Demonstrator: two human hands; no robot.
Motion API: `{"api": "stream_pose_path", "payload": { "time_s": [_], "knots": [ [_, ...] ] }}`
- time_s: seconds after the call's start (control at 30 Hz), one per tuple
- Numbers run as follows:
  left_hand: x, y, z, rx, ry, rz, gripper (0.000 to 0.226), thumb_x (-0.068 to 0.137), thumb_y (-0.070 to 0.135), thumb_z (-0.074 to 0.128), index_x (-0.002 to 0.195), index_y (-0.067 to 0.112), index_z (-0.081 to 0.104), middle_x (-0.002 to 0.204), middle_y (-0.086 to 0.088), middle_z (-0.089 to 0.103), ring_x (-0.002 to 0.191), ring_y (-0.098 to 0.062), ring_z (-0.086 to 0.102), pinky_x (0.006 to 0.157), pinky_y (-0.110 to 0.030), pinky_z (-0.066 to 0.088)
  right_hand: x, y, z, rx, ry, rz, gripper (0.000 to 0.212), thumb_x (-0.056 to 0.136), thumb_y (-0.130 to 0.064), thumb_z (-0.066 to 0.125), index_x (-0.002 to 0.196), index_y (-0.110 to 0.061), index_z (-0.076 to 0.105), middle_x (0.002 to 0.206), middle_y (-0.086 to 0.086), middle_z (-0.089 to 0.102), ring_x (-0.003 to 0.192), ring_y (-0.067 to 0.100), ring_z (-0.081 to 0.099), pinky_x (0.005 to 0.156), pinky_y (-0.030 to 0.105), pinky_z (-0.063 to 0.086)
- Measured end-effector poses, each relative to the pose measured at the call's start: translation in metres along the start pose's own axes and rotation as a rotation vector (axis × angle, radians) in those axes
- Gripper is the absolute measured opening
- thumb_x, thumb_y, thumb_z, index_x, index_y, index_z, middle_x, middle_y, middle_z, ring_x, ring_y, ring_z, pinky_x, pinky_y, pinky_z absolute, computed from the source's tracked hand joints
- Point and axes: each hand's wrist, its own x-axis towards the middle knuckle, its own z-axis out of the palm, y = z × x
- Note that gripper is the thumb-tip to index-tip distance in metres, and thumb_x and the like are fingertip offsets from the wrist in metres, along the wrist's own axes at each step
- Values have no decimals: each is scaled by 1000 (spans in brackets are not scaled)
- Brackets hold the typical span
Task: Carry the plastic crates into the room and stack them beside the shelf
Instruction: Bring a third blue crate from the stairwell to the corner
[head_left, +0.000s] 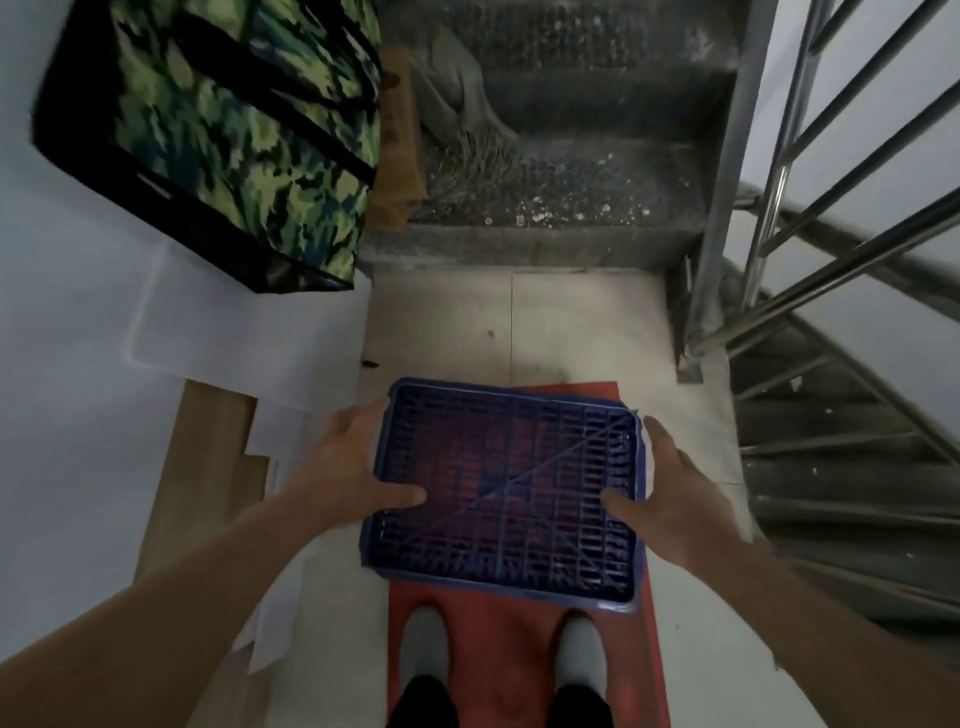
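Observation:
A dark blue plastic crate (506, 491) with a grid of slots is in front of me, over a red mat (524, 660) on a stair landing. My left hand (358, 467) grips its left rim, thumb lying on the grid. My right hand (662, 480) holds the right rim, thumb also on the grid. Whether the crate rests on the mat or is lifted off it is unclear. Only this one crate shows.
A large camouflage bag (228, 130) stands at the upper left against the wall. Concrete stairs (561, 156) rise ahead, littered with debris and a broom. A steel railing (769, 208) and descending steps lie to the right. Cardboard (208, 467) and white sheets lie on the left floor.

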Motion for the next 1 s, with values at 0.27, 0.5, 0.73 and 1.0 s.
{"api": "stream_pose_path", "payload": {
  "time_s": [0.27,0.5,0.73,1.0],
  "knots": [
    [91,-67,55,41,-37,-51,135,59,60,88,160,34,2,163,-3,11,145,-21,29,118,-36,29,64,35,74,81,-7,94,103,71,-65,72,156,-46,17,140,1,58,116,30,64,87,51,57],
    [146,-106,94,53,-10,-94,134,60,58,89,160,33,4,163,-9,9,147,-26,27,119,-41,31,108,60,119,110,1,183,108,65,-65,71,157,-40,20,142,5,53,117,34,60,87,50,56],
    [172,-139,112,-63,33,-138,127,61,56,90,158,35,11,161,-1,26,151,-24,8,119,-50,27,137,77,150,263,56,329,89,72,-50,82,142,-32,31,126,10,62,101,36,63,79,47,53],
    [187,-141,123,-353,-16,-306,155,47,64,92,161,27,-6,164,-3,28,143,-23,39,118,-40,34,159,88,154,436,110,470,59,83,-44,81,119,-15,43,107,12,66,87,37,65,77,51,57]
  ]
}}
